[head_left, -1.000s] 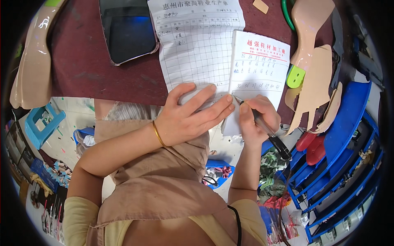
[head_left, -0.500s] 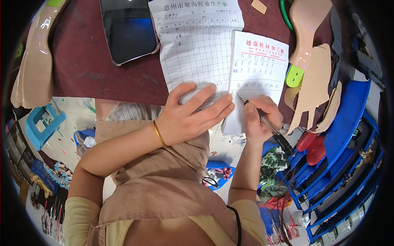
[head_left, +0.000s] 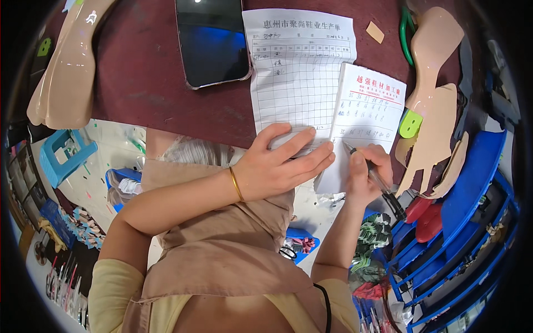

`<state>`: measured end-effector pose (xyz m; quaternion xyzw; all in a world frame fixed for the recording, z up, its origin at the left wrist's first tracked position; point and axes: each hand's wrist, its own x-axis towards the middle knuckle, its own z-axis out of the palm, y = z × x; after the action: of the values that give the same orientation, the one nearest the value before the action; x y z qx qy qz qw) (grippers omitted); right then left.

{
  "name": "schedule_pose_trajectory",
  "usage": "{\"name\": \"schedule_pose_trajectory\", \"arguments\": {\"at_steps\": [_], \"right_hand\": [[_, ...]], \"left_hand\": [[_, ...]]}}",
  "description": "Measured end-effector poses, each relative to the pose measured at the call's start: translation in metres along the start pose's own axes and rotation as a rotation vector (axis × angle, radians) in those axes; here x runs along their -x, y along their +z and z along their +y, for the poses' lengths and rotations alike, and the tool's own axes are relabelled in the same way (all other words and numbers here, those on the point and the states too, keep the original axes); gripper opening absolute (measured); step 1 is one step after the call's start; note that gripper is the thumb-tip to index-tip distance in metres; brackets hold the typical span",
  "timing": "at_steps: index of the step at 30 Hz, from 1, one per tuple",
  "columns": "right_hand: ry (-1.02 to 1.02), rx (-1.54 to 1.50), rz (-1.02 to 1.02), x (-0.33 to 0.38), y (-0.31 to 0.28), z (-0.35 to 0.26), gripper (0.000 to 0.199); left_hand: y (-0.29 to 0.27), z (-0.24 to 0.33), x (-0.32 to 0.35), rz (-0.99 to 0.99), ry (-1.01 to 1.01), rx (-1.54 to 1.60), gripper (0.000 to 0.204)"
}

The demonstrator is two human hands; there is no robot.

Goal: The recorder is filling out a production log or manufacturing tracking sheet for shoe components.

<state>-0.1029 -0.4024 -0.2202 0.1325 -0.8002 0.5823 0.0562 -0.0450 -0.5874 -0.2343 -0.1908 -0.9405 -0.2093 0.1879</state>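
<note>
My right hand (head_left: 369,173) is closed around a pen (head_left: 386,192) with a clear barrel and dark cap end. Its tip meets the notepad (head_left: 363,125), a white pad with a red printed heading and rows of handwriting. My left hand (head_left: 286,164), fingers spread, lies flat over the lower part of a white gridded form (head_left: 294,91), and its fingertips reach the notepad's left edge. The notepad overlaps the form's right side. Both papers lie at the near edge of a dark red table (head_left: 150,83).
A dark phone (head_left: 214,47) lies left of the form. Glossy beige foot-shaped forms stand at far left (head_left: 69,72) and right (head_left: 436,44). Beige cut pieces (head_left: 436,136) lie near the right one. Below are a blue rack (head_left: 472,194) and a light-blue stool (head_left: 64,158).
The whole view has shifted, so the table, papers and hands appear further right and slightly lower. My left hand still rests on the form, and the pen stays in my right hand on the notepad.
</note>
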Motion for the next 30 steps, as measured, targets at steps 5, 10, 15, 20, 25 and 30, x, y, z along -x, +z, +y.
{"name": "schedule_pose_trajectory", "arguments": {"at_steps": [5, 10, 15, 20, 25, 30], "right_hand": [[0.204, -0.185, 0.022, -0.001, -0.008, -0.005, 0.013], [0.193, -0.190, -0.004, -0.006, -0.011, -0.019, 0.014], [-0.011, -0.049, 0.007, 0.001, -0.001, -0.002, 0.012], [0.016, -0.003, 0.047, 0.003, 0.000, -0.002, 0.012], [-0.001, 0.070, -0.006, 0.001, 0.001, -0.006, 0.013], [0.005, 0.064, 0.002, 0.001, -0.001, -0.003, 0.013]], "left_hand": [[-0.001, -0.001, 0.000, -0.003, 0.003, 0.008, 0.033], [-0.001, 0.000, -0.002, -0.002, 0.002, 0.000, 0.033], [-0.001, 0.000, -0.004, -0.013, 0.002, -0.007, 0.034], [-0.001, 0.001, -0.002, -0.037, 0.001, -0.013, 0.034], [-0.001, 0.002, -0.002, -0.037, -0.001, -0.008, 0.034], [-0.002, 0.001, -0.002, -0.047, 0.002, -0.006, 0.034]]}}
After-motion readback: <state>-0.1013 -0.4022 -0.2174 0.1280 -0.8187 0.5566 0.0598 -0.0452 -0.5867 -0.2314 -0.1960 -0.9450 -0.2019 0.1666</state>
